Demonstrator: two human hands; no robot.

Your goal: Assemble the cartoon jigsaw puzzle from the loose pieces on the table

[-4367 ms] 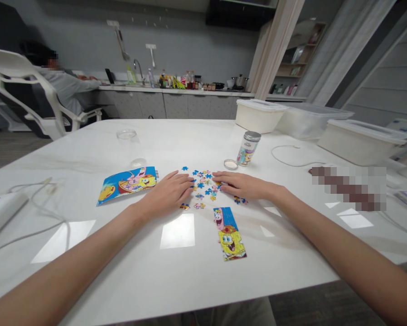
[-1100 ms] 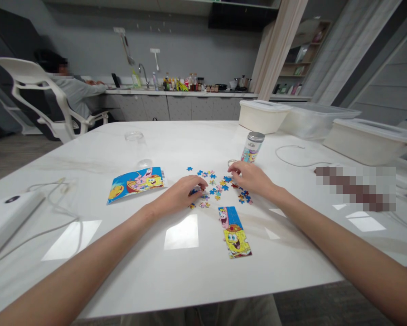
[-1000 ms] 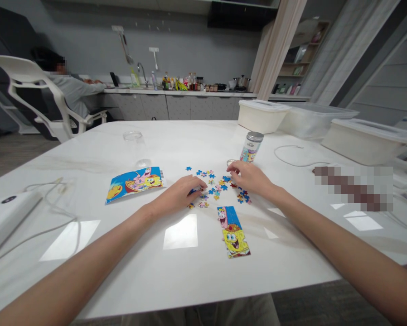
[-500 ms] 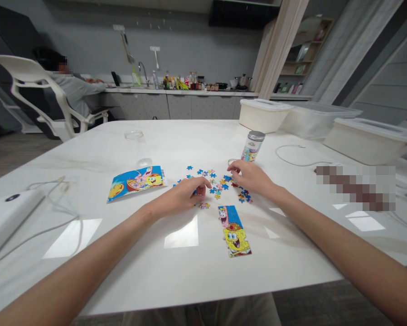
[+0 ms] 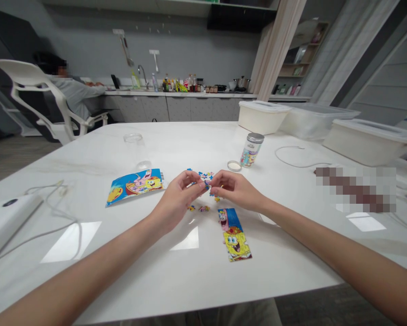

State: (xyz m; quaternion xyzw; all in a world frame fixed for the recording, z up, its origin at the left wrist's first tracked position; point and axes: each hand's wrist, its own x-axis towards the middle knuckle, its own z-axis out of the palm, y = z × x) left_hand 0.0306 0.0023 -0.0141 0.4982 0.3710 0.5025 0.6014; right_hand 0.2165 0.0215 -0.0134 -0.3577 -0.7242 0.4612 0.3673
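My left hand (image 5: 178, 199) and my right hand (image 5: 235, 190) meet just above the white table (image 5: 203, 280). Their fingertips pinch small puzzle pieces (image 5: 207, 184) together between them. Loose puzzle pieces (image 5: 200, 208) lie scattered under and behind the hands. A joined strip of puzzle (image 5: 234, 234) with cartoon figures lies just in front of my right hand. A picture card (image 5: 134, 184) with the same cartoon lies to the left of my left hand.
A small puzzle can (image 5: 251, 150) and its round lid (image 5: 234, 165) stand behind the hands. White storage bins (image 5: 263, 116) line the right back. A clear jar (image 5: 133, 141), a cable (image 5: 295, 156), and a white device (image 5: 6, 219) are around. A person sits at the far counter.
Both hands have lifted off the scattered pieces and come together in the middle, each pinching a piece; before, they were apart, picking among the pieces on the table.
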